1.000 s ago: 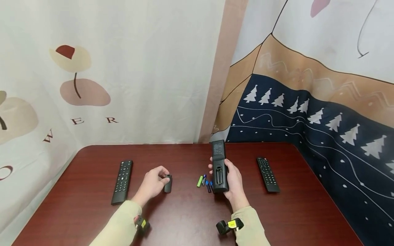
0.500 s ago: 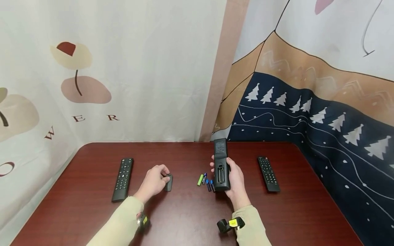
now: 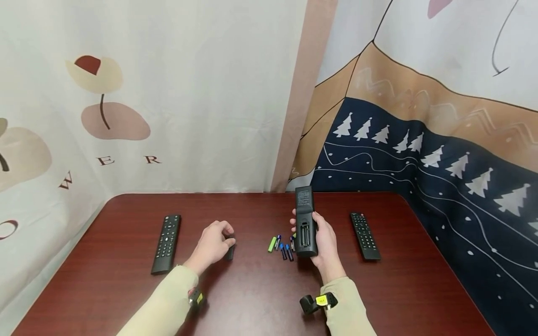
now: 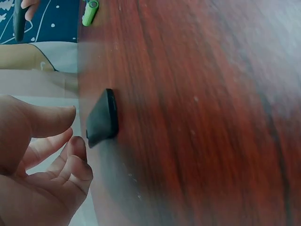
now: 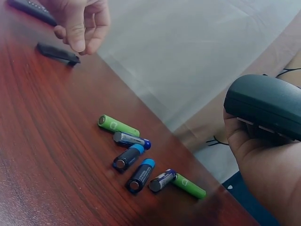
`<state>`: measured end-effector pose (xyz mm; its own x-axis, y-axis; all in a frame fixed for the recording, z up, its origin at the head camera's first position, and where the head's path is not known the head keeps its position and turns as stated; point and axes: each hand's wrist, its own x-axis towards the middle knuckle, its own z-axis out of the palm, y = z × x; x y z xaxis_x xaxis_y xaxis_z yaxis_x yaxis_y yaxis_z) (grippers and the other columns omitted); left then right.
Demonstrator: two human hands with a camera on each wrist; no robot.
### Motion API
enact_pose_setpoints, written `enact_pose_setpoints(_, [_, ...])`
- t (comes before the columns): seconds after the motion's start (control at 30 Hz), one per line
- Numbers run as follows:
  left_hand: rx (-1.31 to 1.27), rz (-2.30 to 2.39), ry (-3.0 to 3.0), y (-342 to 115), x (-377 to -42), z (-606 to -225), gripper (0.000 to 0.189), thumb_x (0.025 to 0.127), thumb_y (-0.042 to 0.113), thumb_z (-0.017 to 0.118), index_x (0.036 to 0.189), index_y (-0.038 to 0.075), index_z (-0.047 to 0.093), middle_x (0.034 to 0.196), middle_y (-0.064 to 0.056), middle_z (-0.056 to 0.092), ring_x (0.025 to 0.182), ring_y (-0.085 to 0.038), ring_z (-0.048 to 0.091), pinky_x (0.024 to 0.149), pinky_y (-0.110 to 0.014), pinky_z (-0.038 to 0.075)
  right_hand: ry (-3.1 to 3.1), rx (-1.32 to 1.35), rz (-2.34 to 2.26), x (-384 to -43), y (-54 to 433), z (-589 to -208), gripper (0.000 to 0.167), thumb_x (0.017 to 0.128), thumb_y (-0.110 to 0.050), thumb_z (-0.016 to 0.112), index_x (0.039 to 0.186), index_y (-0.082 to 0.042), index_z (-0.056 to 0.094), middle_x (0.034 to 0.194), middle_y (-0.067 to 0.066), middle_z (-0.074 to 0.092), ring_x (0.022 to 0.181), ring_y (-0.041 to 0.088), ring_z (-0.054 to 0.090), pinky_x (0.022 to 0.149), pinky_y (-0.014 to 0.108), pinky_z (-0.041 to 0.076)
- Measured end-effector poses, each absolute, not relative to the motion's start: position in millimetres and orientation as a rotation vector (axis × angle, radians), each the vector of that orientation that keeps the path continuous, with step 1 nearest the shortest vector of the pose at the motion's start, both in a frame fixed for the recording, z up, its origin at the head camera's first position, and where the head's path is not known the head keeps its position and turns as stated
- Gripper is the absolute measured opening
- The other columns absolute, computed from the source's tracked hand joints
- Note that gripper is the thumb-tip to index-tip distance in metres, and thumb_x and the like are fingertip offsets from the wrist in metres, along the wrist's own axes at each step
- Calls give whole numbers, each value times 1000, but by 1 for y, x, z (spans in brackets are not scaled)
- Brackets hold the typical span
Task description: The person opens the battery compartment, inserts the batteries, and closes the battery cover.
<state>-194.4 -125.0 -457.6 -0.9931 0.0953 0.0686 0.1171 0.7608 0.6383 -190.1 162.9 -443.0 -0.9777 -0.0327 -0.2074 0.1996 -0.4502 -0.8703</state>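
Long black plastic remote (image 3: 305,211), back slot (image 3: 305,234) open, up over dark red wood-grain table (image 3: 256,298), gripped by right hand (image 3: 328,245). Left hand (image 3: 210,245) free, loosely bent near small black plastic cover (image 3: 229,253) on table.

Left of the batteries (image 5: 141,176), the left grip (image 3: 211,245) has released the small cover (image 4: 103,120) (fingertips now apart); the remote (image 3: 305,217) has shifted rightward, baring more batteries.

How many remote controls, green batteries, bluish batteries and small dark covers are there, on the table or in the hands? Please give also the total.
Remote controls: 3
Green batteries: 2
Bluish batteries: 4
Small dark cover: 1
Total: 10
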Motion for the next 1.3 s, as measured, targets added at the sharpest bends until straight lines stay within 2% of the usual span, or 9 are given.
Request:
enact_pose_setpoints(0.2, [-238, -1065, -2905, -115, -191, -454, 17, 86, 2, 79, 94, 7, 65, 92, -6, 58, 76, -15, 60, 76, -37, 51, 1568, 255, -2555, -191, 165, -443, 50, 112, -38, 31, 148, -10, 52, 117, 5, 73, 100, 24, 70, 92, 38, 56])
enact_pose_setpoints(0.33, [-273, -1080, -2888, -107, -191, -453, 18, 85, 2, 79, 94, 7, 65, 92, -5, 58, 77, -15, 61, 77, -37, 51, 1573, 251, -2558, -192, 166, -443, 51, 112, -38, 31, 149, -10, 51, 119, 4, 72, 100, 24, 70, 95, 39, 56])
enact_pose_setpoints(0.5, [-333, -1092, -2861, -99, -192, -451, 18, 84, 0, 79, 95, 5, 65, 91, -6, 58, 77, -18, 60, 75, -37, 51, 1575, 267, -2566, -192, 167, -444, 50, 112, -37, 31, 149, -10, 52, 120, 4, 72, 99, 24, 71, 94, 38, 56])
enact_pose_setpoints(0.8, [-394, -1117, -2861, -83, -193, -453, 19, 84, 1, 79, 97, 5, 66, 91, -5, 59, 75, -16, 60, 73, -36, 51, 1575, 253, -2559, -193, 165, -444, 50, 112, -36, 31, 148, -8, 53, 117, 5, 73, 98, 23, 71, 95, 38, 56])
enact_pose_setpoints(1.1, [-457, -1130, -2867, -67, -193, -458, 19, 85, 2, 80, 98, 5, 67, 91, -5, 59, 76, -16, 57, 74, -36, 50, 1563, 261, -2562, -193, 162, -444, 50, 113, -35, 31, 147, -8, 53, 116, 5, 73, 93, 21, 71, 84, 33, 57])
enact_pose_setpoints(1.3, [-482, -1119, -2898, -58, -193, -459, 22, 84, 2, 81, 100, 5, 67, 95, -5, 61, 80, -18, 57, 76, -37, 51, 1559, 263, -2555, -194, 159, -445, 50, 113, -35, 31, 146, -7, 54, 113, 7, 74, 89, 19, 71, 85, 35, 57])
